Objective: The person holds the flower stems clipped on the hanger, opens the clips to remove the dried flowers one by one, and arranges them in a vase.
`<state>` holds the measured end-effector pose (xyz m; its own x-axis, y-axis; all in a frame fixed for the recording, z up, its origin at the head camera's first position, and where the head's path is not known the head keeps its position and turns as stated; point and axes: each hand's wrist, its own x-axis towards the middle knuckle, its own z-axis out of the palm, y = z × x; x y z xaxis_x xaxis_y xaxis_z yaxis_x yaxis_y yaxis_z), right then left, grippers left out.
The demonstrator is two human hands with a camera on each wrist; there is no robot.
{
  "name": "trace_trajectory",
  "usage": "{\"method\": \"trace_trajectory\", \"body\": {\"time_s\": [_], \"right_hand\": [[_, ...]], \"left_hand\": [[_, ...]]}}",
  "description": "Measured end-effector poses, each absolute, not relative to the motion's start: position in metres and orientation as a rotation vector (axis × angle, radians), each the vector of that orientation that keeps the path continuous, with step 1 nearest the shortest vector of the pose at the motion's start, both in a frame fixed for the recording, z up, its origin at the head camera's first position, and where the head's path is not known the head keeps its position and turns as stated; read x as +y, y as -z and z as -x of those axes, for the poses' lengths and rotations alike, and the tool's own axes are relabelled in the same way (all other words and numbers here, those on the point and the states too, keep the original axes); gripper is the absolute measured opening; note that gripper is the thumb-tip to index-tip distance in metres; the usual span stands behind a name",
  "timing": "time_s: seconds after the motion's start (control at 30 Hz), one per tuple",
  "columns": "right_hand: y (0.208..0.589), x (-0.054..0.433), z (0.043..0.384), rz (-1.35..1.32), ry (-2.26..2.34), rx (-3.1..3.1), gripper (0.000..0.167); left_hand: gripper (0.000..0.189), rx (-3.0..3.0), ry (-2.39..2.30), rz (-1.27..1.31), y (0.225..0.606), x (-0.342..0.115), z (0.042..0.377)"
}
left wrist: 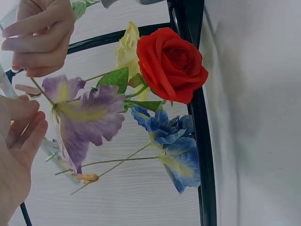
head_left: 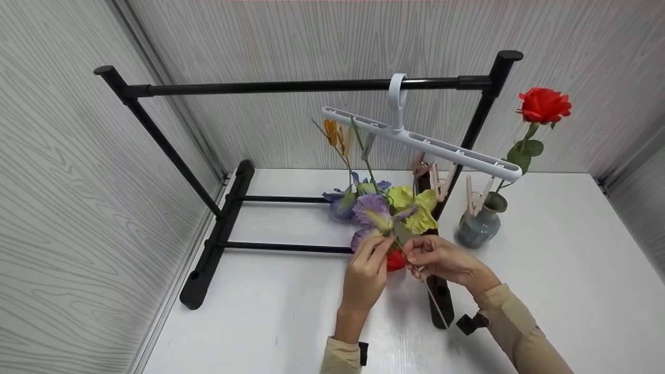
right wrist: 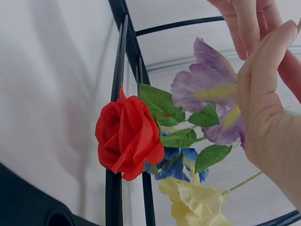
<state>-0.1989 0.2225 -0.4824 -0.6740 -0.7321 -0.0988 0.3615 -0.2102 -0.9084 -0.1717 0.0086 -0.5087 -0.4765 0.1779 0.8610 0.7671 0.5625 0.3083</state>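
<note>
A purple iris point(head_left: 374, 212) with a yellow centre is held between both hands in front of the hanging flowers. My left hand point(head_left: 363, 272) pinches it near the base of the bloom; in the left wrist view its fingertips are beside the petals point(left wrist: 91, 115). With thumb and fingers my right hand point(head_left: 441, 259) grips the thin stem point(head_left: 437, 304), which slants down to the right. Behind them, upside down, hang a red rose point(left wrist: 171, 66), a yellow flower point(right wrist: 195, 200) and blue flowers point(left wrist: 176, 141). Fingers partly hide the contact with the stem.
A pale hanger point(head_left: 441, 148) with several clothespins point(head_left: 477, 196) hangs from the black rack's top bar point(head_left: 270, 88). At right a grey-blue vase point(head_left: 478, 228) holds an upright red rose point(head_left: 545, 106). The rack's black foot point(head_left: 441, 306) lies below the right hand.
</note>
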Motion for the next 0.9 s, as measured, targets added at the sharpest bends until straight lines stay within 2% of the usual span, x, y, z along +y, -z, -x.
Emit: {"method": "trace_trajectory", "body": {"time_s": [0.23,0.47,0.67,0.9], "right_hand": [[0.481,0.242,0.196,0.531,2.012,1.251,0.029],[0.476,0.264,0.195,0.561,2.067,1.265,0.030],[0.475,0.282,0.195,0.590,2.129,1.325,0.038],[0.477,0.299,0.193,0.575,2.178,1.392,0.043]], "left_hand": [[0.027,-1.963,0.992,0.682,0.514,0.003,0.176],[0.018,-2.063,1.134,0.546,0.525,0.001,0.181],[0.031,-2.246,1.372,0.490,0.542,0.006,0.188],[0.049,-2.238,1.948,0.461,0.554,0.012,0.193]]}}
